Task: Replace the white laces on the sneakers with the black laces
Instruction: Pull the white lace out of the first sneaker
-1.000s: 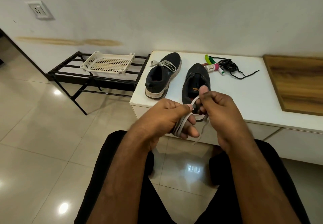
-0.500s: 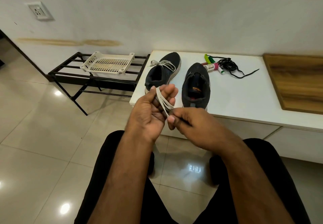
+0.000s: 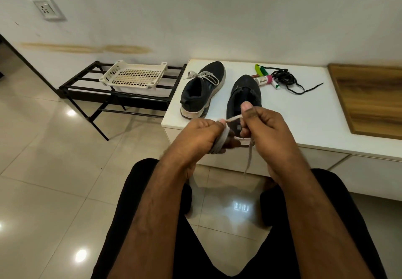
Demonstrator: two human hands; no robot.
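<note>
Two dark sneakers stand on the white table (image 3: pixel 304 124). The left sneaker (image 3: pixel 201 89) still carries a white lace tied at its top. The right sneaker (image 3: pixel 244 96) has no lace that I can see, and my hands cover its heel. A loose white lace (image 3: pixel 224 136) is wound in loops around the fingers of my left hand (image 3: pixel 200 135). My right hand (image 3: pixel 264 124) pinches a strand of that lace, and its free end hangs down below. A bundle of black laces (image 3: pixel 287 79) lies behind the sneakers.
Green and pink markers and small tubes (image 3: pixel 264 76) lie next to the black laces. A wooden board (image 3: pixel 369 98) covers the table's right part. A black metal rack (image 3: pixel 121 96) with a white plastic basket (image 3: pixel 134 75) stands to the left on the tiled floor.
My right hand swung from below my left hand up and to the right, drawing another turn of the white lace around my left fingers. My left hand dropped slightly.
</note>
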